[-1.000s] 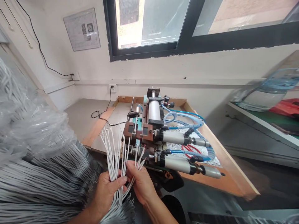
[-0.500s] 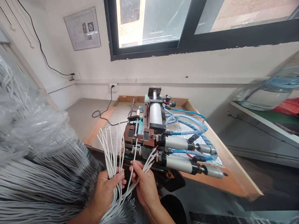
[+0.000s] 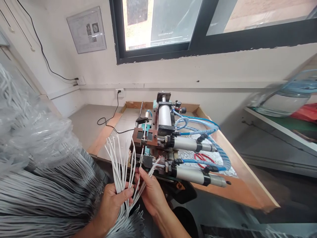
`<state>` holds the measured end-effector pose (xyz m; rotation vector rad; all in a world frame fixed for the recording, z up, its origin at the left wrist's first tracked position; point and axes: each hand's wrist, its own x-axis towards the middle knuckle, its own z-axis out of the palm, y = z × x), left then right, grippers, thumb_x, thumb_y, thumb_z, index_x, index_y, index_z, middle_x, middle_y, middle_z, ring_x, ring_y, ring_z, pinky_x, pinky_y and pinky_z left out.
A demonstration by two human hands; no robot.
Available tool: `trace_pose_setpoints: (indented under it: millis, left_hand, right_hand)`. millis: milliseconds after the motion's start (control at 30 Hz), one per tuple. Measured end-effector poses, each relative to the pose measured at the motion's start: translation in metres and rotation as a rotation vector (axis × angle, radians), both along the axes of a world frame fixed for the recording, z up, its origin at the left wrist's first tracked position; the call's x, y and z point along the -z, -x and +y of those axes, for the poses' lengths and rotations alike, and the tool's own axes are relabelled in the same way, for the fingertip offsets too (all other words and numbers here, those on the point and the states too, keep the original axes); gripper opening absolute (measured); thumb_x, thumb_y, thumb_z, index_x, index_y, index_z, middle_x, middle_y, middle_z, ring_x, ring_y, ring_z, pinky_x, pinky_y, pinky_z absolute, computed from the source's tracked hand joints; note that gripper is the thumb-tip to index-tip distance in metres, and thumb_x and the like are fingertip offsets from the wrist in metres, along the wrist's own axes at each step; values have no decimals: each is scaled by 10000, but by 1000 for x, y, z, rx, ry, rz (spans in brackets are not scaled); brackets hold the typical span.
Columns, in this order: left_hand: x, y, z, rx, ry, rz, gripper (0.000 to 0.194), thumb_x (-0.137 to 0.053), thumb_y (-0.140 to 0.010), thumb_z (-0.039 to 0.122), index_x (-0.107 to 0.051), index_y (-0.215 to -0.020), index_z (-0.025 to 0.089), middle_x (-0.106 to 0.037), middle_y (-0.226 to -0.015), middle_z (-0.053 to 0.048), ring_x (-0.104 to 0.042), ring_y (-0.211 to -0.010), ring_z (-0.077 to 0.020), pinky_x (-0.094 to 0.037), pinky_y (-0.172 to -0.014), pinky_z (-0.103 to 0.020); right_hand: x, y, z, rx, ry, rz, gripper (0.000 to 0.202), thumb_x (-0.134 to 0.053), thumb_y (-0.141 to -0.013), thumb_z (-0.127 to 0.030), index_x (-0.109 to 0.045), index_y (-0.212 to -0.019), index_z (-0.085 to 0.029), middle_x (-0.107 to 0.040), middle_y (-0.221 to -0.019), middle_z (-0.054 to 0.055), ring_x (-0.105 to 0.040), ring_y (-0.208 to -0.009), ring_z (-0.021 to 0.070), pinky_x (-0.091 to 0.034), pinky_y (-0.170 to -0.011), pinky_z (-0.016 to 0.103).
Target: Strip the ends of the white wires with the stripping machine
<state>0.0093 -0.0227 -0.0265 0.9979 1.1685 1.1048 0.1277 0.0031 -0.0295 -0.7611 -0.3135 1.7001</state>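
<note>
White wires [image 3: 119, 180] within curled left fingers [image 3: 124, 195]; several more within pinched right fingers [image 3: 146, 178]

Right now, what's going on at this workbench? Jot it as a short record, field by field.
Left hand: grips a fanned bundle of white cables
Right hand: pinches a single white cable pointing toward the machine; more cables lean rightward from it
Machine: pneumatic, with silver cylinders and blue hoses
Left side: grey cables, clear plastic wrap
Right side: water bottle on a shelf
Wall: window, framed notice
</note>
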Motion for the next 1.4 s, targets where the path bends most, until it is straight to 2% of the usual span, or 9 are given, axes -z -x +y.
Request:
trace_pose_setpoints:
  millis: [100, 167, 333, 467, 600, 933, 1200, 1300, 1400]
  left_hand:
    - [7, 3, -3, 73, 41, 3, 162, -692, -636, 267, -687, -652, 106, -579, -474, -10, -489, -457, -105, -373, -486, -227]
    - [11, 4, -4, 100, 80, -14, 174, -700, -625, 272, -689, -674, 105, -580, -474, -8, -488, -450, -107, -368, -475, -226]
    - [12, 3, -5, -8, 125, -69, 197, -703, -625, 290, -690, -683, 102, -612, -522, -26, -528, -502, -121, -420, -524, -239]
    - [6, 1, -3, -129, 147, -108, 251, -731, -586, 314, -693, -701, 95, -637, -587, -51, -567, -545, -145, -452, -514, -252]
    - [2, 0, -2, -167, 183, -127, 289, -751, -553, 330, -694, -696, 86, -632, -583, -52, -572, -529, -143, -460, -487, -249]
    - [5, 0, -1, -141, 153, -153, 245, -732, -588, 300, -700, -711, 90, -625, -603, -45, -572, -535, -139, -459, -475, -243]
    - [5, 0, -3, -154, 144, -165, 226, -732, -586, 278, -690, -712, 95, -608, -566, -25, -570, -520, -136, -458, -475, -244]
    - [4, 0, -3, -176, 132, -166, 226, -742, -566, 264, -674, -710, 103, -621, -550, -24, -572, -496, -136, -457, -473, -246]
    - [3, -1, -2, -192, 124, -164, 213, -740, -563, 246, -652, -704, 113, -612, -525, -10, -571, -477, -133, -454, -470, -244]
  right_hand:
    - [-2, 1, -2, 0, -72, -35, 290, -701, -637, -398, -658, -706, -120, -377, -433, -73, -335, -424, 55, -297, -437, 192]
    - [-2, 1, -3, 55, -87, -87, 280, -722, -613, -383, -659, -702, -125, -425, -454, -58, -340, -427, 52, -273, -427, 186]
    - [8, -4, -10, 161, -61, -165, 281, -762, -554, -345, -666, -697, -123, -547, -542, -6, -323, -408, 38, -195, -391, 184]
    - [24, -5, -19, 105, -32, -246, 250, -751, -575, -335, -653, -640, -113, -526, -502, -13, -316, -399, 36, -194, -398, 187]
    - [33, -4, -26, 67, -38, -291, 250, -734, -598, -342, -637, -597, -112, -491, -471, -25, -322, -406, 42, -197, -409, 190]
    - [15, -6, -19, 27, 12, -247, 269, -747, -553, -334, -590, -532, -117, -432, -422, -49, -278, -382, 33, -159, -403, 188]
    - [15, -7, -17, 8, 18, -283, 267, -739, -548, -332, -564, -547, -130, -418, -430, -54, -264, -390, 42, -152, -398, 199]
    - [21, -11, -15, -36, -57, -365, 289, -701, -599, -379, -548, -552, -138, -342, -414, -76, -228, -397, 45, -155, -404, 205]
    - [36, -15, -10, -59, -158, -611, 295, -607, -682, -431, -570, -618, -145, -353, -444, -68, -262, -413, 62, -218, -417, 210]
